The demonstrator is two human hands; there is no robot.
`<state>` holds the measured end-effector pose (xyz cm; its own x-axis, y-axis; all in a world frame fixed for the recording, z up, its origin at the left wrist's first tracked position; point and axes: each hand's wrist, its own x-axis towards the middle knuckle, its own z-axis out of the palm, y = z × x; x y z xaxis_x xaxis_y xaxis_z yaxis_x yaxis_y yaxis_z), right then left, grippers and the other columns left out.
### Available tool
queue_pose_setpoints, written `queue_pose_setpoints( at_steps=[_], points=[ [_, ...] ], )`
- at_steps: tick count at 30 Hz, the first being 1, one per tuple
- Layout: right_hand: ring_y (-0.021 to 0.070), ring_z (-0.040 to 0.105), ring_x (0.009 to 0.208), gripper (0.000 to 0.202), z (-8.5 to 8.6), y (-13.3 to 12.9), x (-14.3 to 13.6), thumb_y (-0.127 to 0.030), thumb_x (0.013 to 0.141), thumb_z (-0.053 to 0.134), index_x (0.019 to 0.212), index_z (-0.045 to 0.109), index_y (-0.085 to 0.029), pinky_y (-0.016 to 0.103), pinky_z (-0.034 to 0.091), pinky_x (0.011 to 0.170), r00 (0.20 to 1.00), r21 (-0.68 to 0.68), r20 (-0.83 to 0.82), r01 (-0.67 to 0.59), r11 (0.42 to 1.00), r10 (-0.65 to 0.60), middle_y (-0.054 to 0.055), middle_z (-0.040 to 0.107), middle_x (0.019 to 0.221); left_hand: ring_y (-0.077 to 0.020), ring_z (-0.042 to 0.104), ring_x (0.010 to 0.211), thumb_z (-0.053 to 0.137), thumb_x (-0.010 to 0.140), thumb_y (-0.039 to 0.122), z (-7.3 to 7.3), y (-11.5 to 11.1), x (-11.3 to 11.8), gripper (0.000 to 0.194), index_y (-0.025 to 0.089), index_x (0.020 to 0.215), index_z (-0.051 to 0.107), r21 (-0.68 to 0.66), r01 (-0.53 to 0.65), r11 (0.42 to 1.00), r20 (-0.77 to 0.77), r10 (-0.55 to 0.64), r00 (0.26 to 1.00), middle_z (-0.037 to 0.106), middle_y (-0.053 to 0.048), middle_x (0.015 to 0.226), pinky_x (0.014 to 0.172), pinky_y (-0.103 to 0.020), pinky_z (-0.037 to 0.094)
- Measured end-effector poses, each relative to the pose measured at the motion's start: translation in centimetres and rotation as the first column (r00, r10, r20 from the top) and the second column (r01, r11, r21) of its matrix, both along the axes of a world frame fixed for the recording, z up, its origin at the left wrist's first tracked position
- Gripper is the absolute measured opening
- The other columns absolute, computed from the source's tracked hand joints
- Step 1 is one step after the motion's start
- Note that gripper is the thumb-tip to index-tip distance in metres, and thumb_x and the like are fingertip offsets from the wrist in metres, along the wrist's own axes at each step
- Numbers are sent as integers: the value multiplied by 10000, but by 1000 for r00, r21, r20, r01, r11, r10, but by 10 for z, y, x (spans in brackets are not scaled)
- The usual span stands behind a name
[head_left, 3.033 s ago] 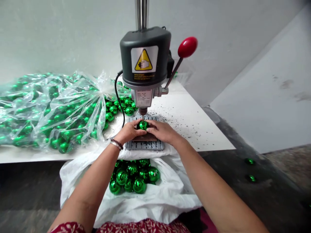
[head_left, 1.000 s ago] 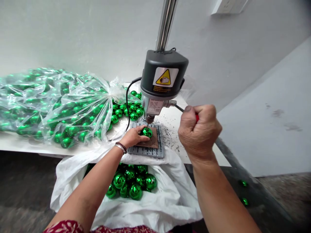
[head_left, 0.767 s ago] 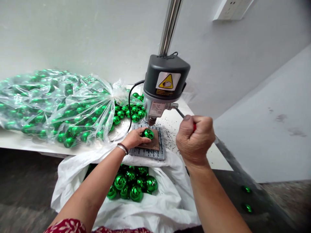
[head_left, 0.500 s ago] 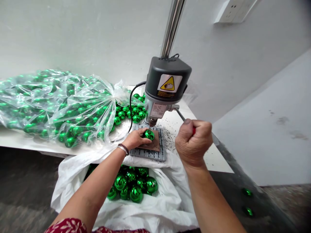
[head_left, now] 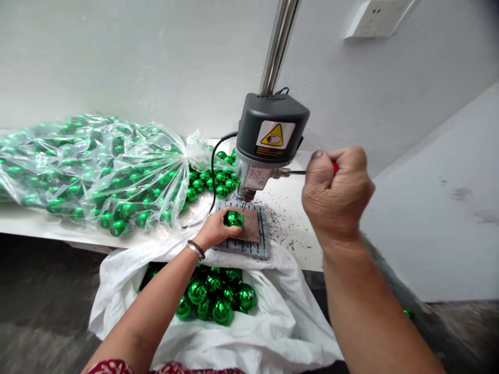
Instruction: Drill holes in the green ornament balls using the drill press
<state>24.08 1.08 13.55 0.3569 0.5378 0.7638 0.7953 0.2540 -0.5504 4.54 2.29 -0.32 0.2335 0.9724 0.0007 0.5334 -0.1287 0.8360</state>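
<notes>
A shiny green ball ornament (head_left: 233, 221) is gripped in my left hand (head_left: 215, 227), over a brown board (head_left: 250, 234) on the grey base (head_left: 262, 250) of a small drill press (head_left: 268, 130). The thin drill bit (head_left: 245, 204) stands just to the right of the ball. My right hand (head_left: 338, 192) is wrapped round the red-ended feed lever (head_left: 298, 172) at the machine's right side. Its grip hides most of the red end. Several more green balls (head_left: 222, 310) lie below in a white cloth (head_left: 273, 317).
A clear plastic bag (head_left: 97, 171) full of green balls lies on the white table (head_left: 58, 223) at left. Loose balls (head_left: 220, 179) sit behind the drill's black cord (head_left: 212, 179). Dark shavings (head_left: 286, 223) are scattered right of the base. A wall socket (head_left: 376, 18) is above.
My right hand has risen and moved right, swinging the lever up. My left hand has drawn the ball left, out from under the bit. The view has shifted slightly.
</notes>
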Motion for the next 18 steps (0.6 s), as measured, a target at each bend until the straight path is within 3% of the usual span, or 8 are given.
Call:
queue_pose_setpoints(
  at_steps=[2,4,6,9,10,12,15,18],
  points=[
    [93,392,634,288,0,1,-1,-459,868,449,758,483,-195,250,329,661,1000,3,-4,6,1000,-6,25,515,705,-218,666,972,744,704,326,6,-10,-22,523,175,1201,683,-48,134,990,-18,-135,991,738,-54,1108,893,-311,517],
    [92,381,632,288,-2,1,-3,-457,846,425,748,465,-189,258,329,660,1000,16,-10,18,1000,-18,36,518,703,-214,677,890,791,669,399,14,-14,-44,626,171,1242,679,-177,264,948,-35,-274,961,745,-68,1113,813,-300,532],
    [91,374,629,288,-4,2,-4,-457,831,404,735,445,-188,266,329,660,999,27,-20,28,999,-27,42,516,702,-217,680,887,763,717,453,20,-11,-60,668,161,1306,648,-175,194,965,-66,-209,976,725,-105,1199,801,-304,535],
    [91,374,627,293,-4,3,-5,-467,818,400,725,431,-191,271,321,659,999,44,-20,32,999,-32,41,517,703,-243,663,1059,522,929,358,26,8,-70,449,143,1303,645,14,-61,998,-228,63,972,695,-144,1267,944,-337,502],
    [90,375,627,295,-3,3,-5,-469,818,402,722,429,-191,271,319,657,999,48,-17,30,998,-29,39,517,700,-257,645,1117,469,946,276,27,16,-72,407,137,1281,655,76,-122,990,-345,141,928,695,-156,1259,995,-359,476],
    [88,381,626,297,-3,3,-4,-469,823,406,722,430,-191,267,320,652,1000,46,-12,21,999,-20,37,518,694,-303,614,1179,429,919,146,26,29,-76,392,107,1225,672,162,-167,972,-597,232,768,686,-198,1243,1039,-418,437],
    [86,404,631,308,-3,2,-4,-473,838,409,733,441,-185,265,336,653,1000,44,-15,7,999,-7,43,530,705,-370,587,1205,413,898,107,20,38,-87,395,69,1209,654,165,-195,967,-796,247,553,658,-248,1249,992,-466,444],
    [76,425,634,302,-5,2,-4,-455,853,423,744,455,-175,252,347,650,1000,71,-25,5,997,-4,35,531,709,-400,595,1195,523,882,204,13,39,-97,453,90,1317,574,139,-231,963,-837,238,492,657,-254,1244,967,-486,452]
  ],
)
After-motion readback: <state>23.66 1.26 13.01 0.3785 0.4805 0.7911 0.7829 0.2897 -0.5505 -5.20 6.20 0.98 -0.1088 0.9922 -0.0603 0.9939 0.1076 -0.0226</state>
